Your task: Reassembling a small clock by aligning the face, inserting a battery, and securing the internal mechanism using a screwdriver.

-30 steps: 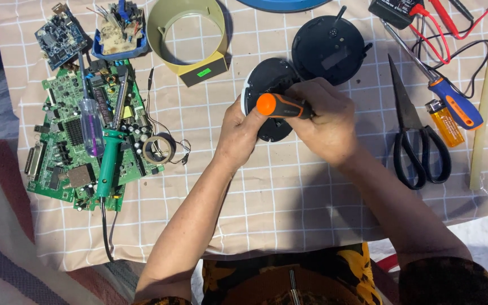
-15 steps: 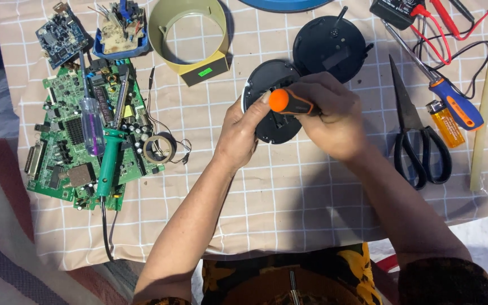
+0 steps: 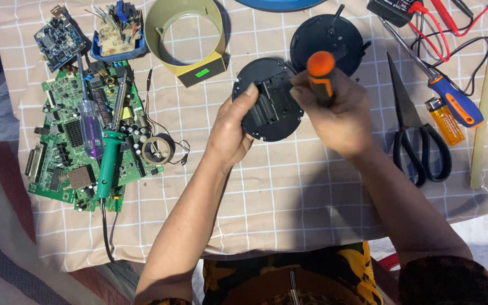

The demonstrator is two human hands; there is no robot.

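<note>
**Round black housing held at the middle of the bench**

Near the centre of the checked cloth [image 3: 289, 197] that covers the bench, a round black housing [image 3: 266, 107] lies with its ribbed inner side up. The left hand [image 3: 230, 133] closes its grip on the housing's left edge, thumb on the rim and fingers underneath. The right hand [image 3: 334, 116] sits just to the right of the housing, its grip wrapped tight around an orange-handled screwdriver [image 3: 321, 70]; the handle stands nearly upright, and the tip is hidden behind the fingers, so I cannot tell whether it touches the housing.

Just behind the right hand lies a second round black disc [image 3: 327, 35]. To the left of it is a yellowish ring-shaped shell [image 3: 162, 42] with a small green label. Further right lie black-handled scissors [image 3: 419, 141], a blue and orange screwdriver [image 3: 453, 101], an orange lighter [image 3: 446, 121] and a pale stick [image 3: 484, 107], with red and black leads [image 3: 453, 34] above them.

Well apart on the left, a green circuit board [image 3: 69, 141] carries a clear-handled screwdriver [image 3: 90, 127] and a green soldering iron [image 3: 108, 164]. A small roll of tape [image 3: 157, 150] lies beside it, and a blue board [image 3: 57, 38] and a blue tray of parts [image 3: 117, 31] lie beyond.
</note>
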